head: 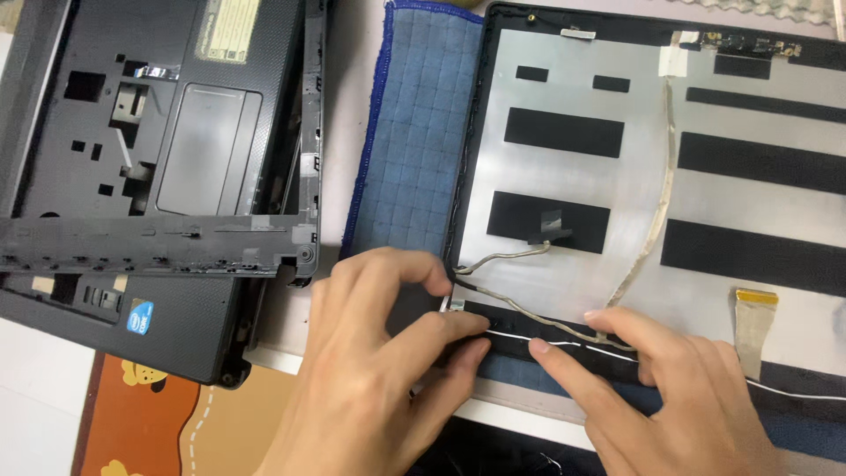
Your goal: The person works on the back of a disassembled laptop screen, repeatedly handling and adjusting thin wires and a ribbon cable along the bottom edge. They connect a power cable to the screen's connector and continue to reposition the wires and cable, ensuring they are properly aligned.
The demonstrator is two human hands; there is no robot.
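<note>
An opened laptop lid back cover (pixel 617 176), silver inside with black strips, lies on a blue cloth (pixel 419 141). Thin grey and white cables (pixel 520 313) run along its near edge. My left hand (pixel 370 379) pinches the white cable at the cover's near-left corner, thumb and fingers closed on it. My right hand (pixel 670 388) presses its index finger and thumb on the same cables a little further right. A flat ribbon cable (pixel 753 326) with a yellow end lies beside my right hand.
A black laptop palmrest shell (pixel 167 115) with touchpad and a loose bezel frame (pixel 159 242) are stacked at the left. An orange mat (pixel 150 423) shows at the lower left. A small camera board (pixel 749 42) sits at the cover's far edge.
</note>
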